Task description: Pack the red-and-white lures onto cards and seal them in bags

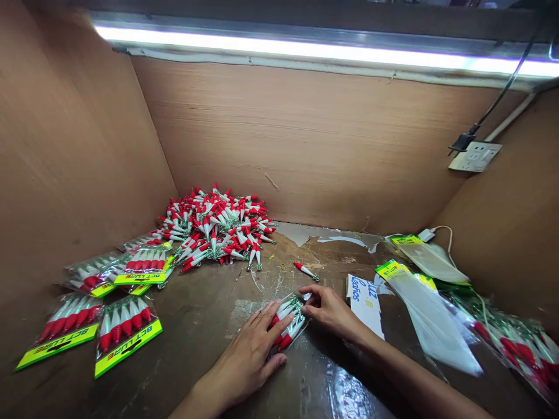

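A clear bag of red-and-white fishing lures [290, 334] lies on the table in front of me, its green-tinted hooks towards the far right end. My left hand [255, 343] rests over the bag's left side, fingers stretched out and thumb apart. At the hook end, my right hand [325, 308] has thumb and index finger bent together on the bag's edge; the exact grip is partly hidden. Just beyond my hands is a single loose lure [306, 271]. Farther back on the left rises a large heap of loose lures [218, 224].
Filled lure packs with yellow-green header cards [128, 349] lie at left. On the right are empty clear bags [432, 314], more bagged lures [519, 349] and a handwritten card [365, 305]. A plug [463, 141] hangs by the wall outlet [476, 157]. Wooden panels [305, 139] enclose the table.
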The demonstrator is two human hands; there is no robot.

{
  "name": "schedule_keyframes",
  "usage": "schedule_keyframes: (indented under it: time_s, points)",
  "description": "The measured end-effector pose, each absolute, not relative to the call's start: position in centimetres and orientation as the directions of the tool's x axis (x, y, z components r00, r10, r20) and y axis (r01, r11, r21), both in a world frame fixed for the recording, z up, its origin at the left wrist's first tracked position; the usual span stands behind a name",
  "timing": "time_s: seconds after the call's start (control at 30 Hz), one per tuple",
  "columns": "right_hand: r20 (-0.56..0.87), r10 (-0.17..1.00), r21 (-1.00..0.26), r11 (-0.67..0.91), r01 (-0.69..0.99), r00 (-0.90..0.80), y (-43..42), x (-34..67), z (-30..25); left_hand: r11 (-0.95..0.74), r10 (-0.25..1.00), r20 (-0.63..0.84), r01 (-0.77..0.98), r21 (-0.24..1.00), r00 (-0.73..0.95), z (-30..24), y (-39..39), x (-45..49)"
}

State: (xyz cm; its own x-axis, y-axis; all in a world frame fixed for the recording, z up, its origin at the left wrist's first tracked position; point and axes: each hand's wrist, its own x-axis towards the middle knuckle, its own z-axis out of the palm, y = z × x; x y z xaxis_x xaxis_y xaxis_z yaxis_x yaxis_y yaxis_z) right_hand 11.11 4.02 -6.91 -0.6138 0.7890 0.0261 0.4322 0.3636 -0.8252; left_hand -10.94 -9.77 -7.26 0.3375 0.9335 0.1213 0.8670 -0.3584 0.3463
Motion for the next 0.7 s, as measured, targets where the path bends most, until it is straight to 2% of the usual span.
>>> schedule_keyframes:
  time_s: [0.23,0.37,0.5,0.6,0.7]
  points:
    - [0.159,0.805,-0.775,0.461,0.432,-0.572,2.6,10.6,-6.7,-0.353,0.935,0.12,0.869,0.347,0.333,-7.4,-9.8,-11.0]
    - [0.267,0.736,-0.705,0.589,0.394,-0.622,1.7,10.3,-6.3,-0.352,0.936,0.11,0.869,0.349,0.335,-7.4,-9.7,-10.9]
    - [0.285,0.676,-0.715,0.622,0.319,-0.679,1.6,10.2,-6.3,-0.355,0.934,0.109,0.864,0.357,0.339,-7.4,-9.9,-10.8]
    - [0.29,0.676,-0.747,0.602,0.282,-0.677,1.9,10.3,-6.4,-0.359,0.933,0.149,0.832,0.422,0.327,-7.5,-10.1,-10.7]
    - [0.321,0.68,-0.769,0.593,0.238,-0.659,2.2,10.5,-6.4,-0.288,0.957,0.195,0.769,0.571,0.214,-7.3,-9.9,-10.8]
